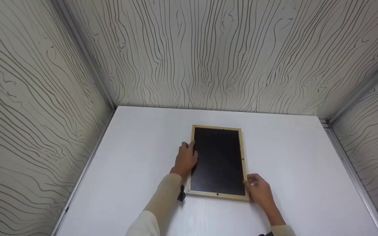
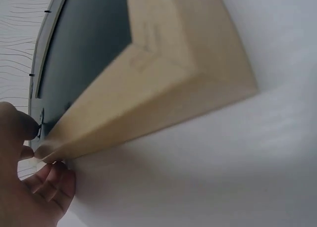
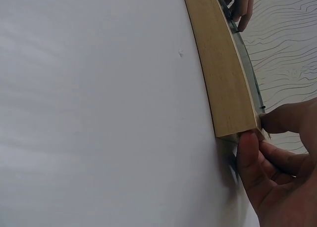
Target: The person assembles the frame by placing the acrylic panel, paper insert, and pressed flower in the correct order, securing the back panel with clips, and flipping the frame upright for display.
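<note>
A wooden picture frame (image 1: 219, 196) with a black back panel (image 1: 220, 160) lies on the white table, its long sides running away from me. My left hand (image 1: 186, 159) grips the left long side. In the left wrist view, its thumb (image 2: 22, 123) comes over the top and its fingers curl in low against the outer edge. Near the lower right corner, my right hand (image 1: 259, 188) pinches the frame. The right wrist view has the thumb (image 3: 287, 118) on the upper side and a fingertip (image 3: 248, 148) against the wooden edge. Small dark fasteners dot the panel's border.
The white tabletop (image 1: 143, 137) extends on all sides of the frame. Wood-grain patterned panels (image 1: 189, 55) rise behind and at both sides, joined by grey metal rails (image 1: 84, 52). A small black object (image 1: 181, 193) shows at the left sleeve cuff.
</note>
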Demonstrator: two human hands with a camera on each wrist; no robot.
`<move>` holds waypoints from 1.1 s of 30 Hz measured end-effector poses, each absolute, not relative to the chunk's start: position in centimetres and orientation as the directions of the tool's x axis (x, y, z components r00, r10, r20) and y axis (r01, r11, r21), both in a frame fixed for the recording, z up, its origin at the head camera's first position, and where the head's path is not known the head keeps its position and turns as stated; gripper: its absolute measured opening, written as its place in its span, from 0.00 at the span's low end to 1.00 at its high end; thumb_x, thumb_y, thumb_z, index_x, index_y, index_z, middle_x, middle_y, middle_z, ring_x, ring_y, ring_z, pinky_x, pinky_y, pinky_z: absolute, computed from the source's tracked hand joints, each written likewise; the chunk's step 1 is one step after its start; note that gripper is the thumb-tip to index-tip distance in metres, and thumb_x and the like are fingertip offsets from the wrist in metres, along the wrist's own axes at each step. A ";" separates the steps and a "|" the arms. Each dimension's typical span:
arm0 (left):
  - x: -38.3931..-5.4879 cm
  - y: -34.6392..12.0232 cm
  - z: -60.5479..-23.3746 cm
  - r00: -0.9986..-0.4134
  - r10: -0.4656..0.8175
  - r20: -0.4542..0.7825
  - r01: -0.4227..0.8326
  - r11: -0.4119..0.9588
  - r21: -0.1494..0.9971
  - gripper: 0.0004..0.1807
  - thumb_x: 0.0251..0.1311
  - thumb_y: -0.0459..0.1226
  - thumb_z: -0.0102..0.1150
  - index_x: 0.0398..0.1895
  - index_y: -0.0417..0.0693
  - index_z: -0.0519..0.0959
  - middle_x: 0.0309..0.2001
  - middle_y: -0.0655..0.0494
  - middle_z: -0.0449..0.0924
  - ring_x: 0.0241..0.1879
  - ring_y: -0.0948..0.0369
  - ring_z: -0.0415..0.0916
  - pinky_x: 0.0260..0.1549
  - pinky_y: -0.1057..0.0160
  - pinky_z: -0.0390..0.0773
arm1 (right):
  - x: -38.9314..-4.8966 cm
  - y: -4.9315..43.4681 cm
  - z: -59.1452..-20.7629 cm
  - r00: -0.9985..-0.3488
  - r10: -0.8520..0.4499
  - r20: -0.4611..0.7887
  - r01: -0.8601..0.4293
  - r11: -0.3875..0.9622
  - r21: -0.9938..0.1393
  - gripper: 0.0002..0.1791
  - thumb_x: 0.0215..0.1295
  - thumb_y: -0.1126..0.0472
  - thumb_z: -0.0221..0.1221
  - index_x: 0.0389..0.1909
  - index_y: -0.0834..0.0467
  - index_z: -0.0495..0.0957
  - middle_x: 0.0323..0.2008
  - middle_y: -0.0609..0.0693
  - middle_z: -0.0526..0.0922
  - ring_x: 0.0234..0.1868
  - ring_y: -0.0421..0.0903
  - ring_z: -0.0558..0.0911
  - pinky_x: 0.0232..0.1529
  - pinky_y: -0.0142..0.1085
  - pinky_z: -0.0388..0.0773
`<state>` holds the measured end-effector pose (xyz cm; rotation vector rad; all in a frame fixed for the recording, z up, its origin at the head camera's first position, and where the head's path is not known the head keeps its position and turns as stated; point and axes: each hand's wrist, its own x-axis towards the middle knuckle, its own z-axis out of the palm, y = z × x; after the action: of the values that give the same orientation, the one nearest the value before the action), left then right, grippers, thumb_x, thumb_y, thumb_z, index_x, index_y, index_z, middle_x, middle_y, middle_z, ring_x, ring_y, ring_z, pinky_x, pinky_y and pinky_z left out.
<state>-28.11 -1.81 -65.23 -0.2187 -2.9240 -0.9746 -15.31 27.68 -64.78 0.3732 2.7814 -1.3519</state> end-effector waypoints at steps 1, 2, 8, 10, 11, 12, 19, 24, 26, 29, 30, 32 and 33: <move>-28.2 -1.7 -65.2 -0.990 0.112 0.090 0.144 0.787 0.600 0.28 0.78 0.39 0.56 0.78 0.44 0.70 0.53 0.44 0.72 0.46 0.54 0.70 0.47 0.51 0.81 | -15.3 27.7 -64.8 -0.970 0.203 -0.135 0.231 0.594 -0.771 0.16 0.73 0.60 0.64 0.55 0.65 0.82 0.44 0.55 0.86 0.39 0.44 0.79 0.38 0.35 0.75; -28.3 -1.7 -65.3 -0.990 0.108 0.090 0.140 0.785 0.604 0.28 0.78 0.40 0.56 0.78 0.44 0.70 0.53 0.43 0.73 0.47 0.54 0.71 0.48 0.50 0.82 | -15.3 27.7 -64.8 -0.970 0.203 -0.137 0.233 0.594 -0.770 0.16 0.73 0.60 0.64 0.55 0.65 0.81 0.45 0.56 0.86 0.39 0.45 0.79 0.38 0.35 0.75; -28.8 -1.4 -65.5 -0.995 0.079 0.063 0.101 0.778 0.621 0.28 0.78 0.42 0.57 0.77 0.46 0.69 0.55 0.43 0.72 0.49 0.51 0.73 0.48 0.48 0.83 | -15.4 27.7 -64.9 -0.967 0.212 -0.140 0.241 0.596 -0.766 0.17 0.73 0.60 0.64 0.56 0.65 0.81 0.46 0.57 0.85 0.40 0.46 0.80 0.39 0.36 0.76; -29.0 -1.4 -65.6 -0.997 0.066 0.047 0.080 0.769 0.634 0.28 0.77 0.41 0.58 0.77 0.46 0.69 0.55 0.43 0.72 0.50 0.51 0.74 0.49 0.47 0.82 | -15.4 27.6 -65.0 -0.966 0.215 -0.146 0.248 0.593 -0.766 0.17 0.73 0.60 0.64 0.56 0.65 0.81 0.45 0.57 0.85 0.40 0.46 0.80 0.38 0.35 0.76; -29.1 -1.4 -65.6 -0.997 0.059 0.039 0.070 0.762 0.643 0.28 0.77 0.41 0.59 0.77 0.47 0.70 0.55 0.43 0.72 0.51 0.51 0.74 0.50 0.47 0.82 | -15.4 27.6 -65.0 -0.965 0.216 -0.146 0.249 0.591 -0.767 0.17 0.73 0.59 0.64 0.56 0.65 0.81 0.45 0.56 0.85 0.40 0.46 0.80 0.38 0.35 0.76; -29.1 -1.4 -65.6 -0.998 0.054 0.031 0.061 0.755 0.653 0.28 0.77 0.41 0.59 0.76 0.47 0.70 0.55 0.43 0.73 0.51 0.51 0.74 0.50 0.47 0.82 | -15.4 27.6 -65.0 -0.965 0.217 -0.145 0.248 0.590 -0.769 0.17 0.73 0.60 0.64 0.56 0.65 0.81 0.45 0.57 0.85 0.40 0.46 0.80 0.38 0.35 0.76; -29.3 -1.5 -65.4 -0.999 0.027 -0.033 -0.004 0.711 0.703 0.29 0.75 0.39 0.59 0.77 0.50 0.70 0.56 0.43 0.73 0.50 0.51 0.74 0.52 0.47 0.81 | -15.3 27.6 -65.1 -0.967 0.213 -0.142 0.242 0.583 -0.776 0.17 0.73 0.61 0.64 0.56 0.66 0.81 0.45 0.57 0.85 0.38 0.46 0.79 0.36 0.35 0.75; -29.4 -1.5 -65.1 -0.996 -0.005 -0.093 -0.071 0.686 0.724 0.31 0.74 0.39 0.58 0.79 0.53 0.69 0.57 0.43 0.72 0.50 0.52 0.73 0.55 0.47 0.81 | -15.4 27.6 -65.0 -0.969 0.199 -0.145 0.236 0.584 -0.776 0.17 0.73 0.60 0.65 0.56 0.65 0.81 0.46 0.57 0.85 0.38 0.45 0.79 0.37 0.35 0.76; -29.5 -1.5 -65.0 -0.996 -0.009 -0.093 -0.075 0.673 0.736 0.30 0.73 0.39 0.58 0.78 0.53 0.70 0.57 0.42 0.72 0.50 0.51 0.72 0.54 0.46 0.80 | -15.6 27.6 -65.0 -0.971 0.194 -0.139 0.228 0.586 -0.777 0.17 0.72 0.60 0.65 0.56 0.65 0.81 0.46 0.57 0.85 0.38 0.45 0.79 0.36 0.35 0.76; -29.7 -1.4 -65.0 -0.996 -0.001 -0.087 -0.066 0.665 0.744 0.29 0.74 0.38 0.56 0.77 0.53 0.70 0.58 0.41 0.72 0.51 0.50 0.73 0.54 0.45 0.81 | -15.7 27.7 -65.0 -0.971 0.196 -0.139 0.230 0.588 -0.775 0.17 0.72 0.60 0.65 0.55 0.64 0.81 0.46 0.58 0.85 0.38 0.45 0.79 0.36 0.35 0.75; -29.7 -1.4 -65.0 -0.996 0.003 -0.086 -0.062 0.668 0.741 0.29 0.74 0.38 0.55 0.77 0.53 0.70 0.58 0.41 0.71 0.51 0.50 0.73 0.54 0.45 0.81 | -15.7 27.8 -65.0 -0.970 0.197 -0.144 0.235 0.588 -0.774 0.17 0.72 0.60 0.65 0.55 0.64 0.81 0.47 0.58 0.84 0.38 0.45 0.79 0.37 0.35 0.75; -29.7 -1.4 -65.0 -0.996 0.006 -0.087 -0.060 0.670 0.740 0.28 0.75 0.37 0.53 0.77 0.53 0.71 0.59 0.41 0.72 0.51 0.50 0.74 0.55 0.45 0.81 | -15.7 27.8 -65.0 -0.968 0.198 -0.155 0.244 0.587 -0.772 0.17 0.72 0.60 0.65 0.56 0.64 0.81 0.48 0.59 0.84 0.38 0.46 0.79 0.37 0.35 0.76; -29.7 -1.4 -65.0 -0.996 0.006 -0.089 -0.062 0.669 0.741 0.28 0.75 0.37 0.53 0.77 0.53 0.71 0.59 0.41 0.72 0.51 0.50 0.74 0.55 0.46 0.81 | -15.7 27.8 -65.0 -0.966 0.202 -0.160 0.250 0.585 -0.772 0.17 0.71 0.60 0.65 0.56 0.64 0.81 0.48 0.59 0.84 0.38 0.46 0.79 0.37 0.35 0.76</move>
<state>-29.69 -1.39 -65.04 0.0492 -2.9462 -1.3121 -15.68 27.85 -65.00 0.3924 2.7471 -1.3510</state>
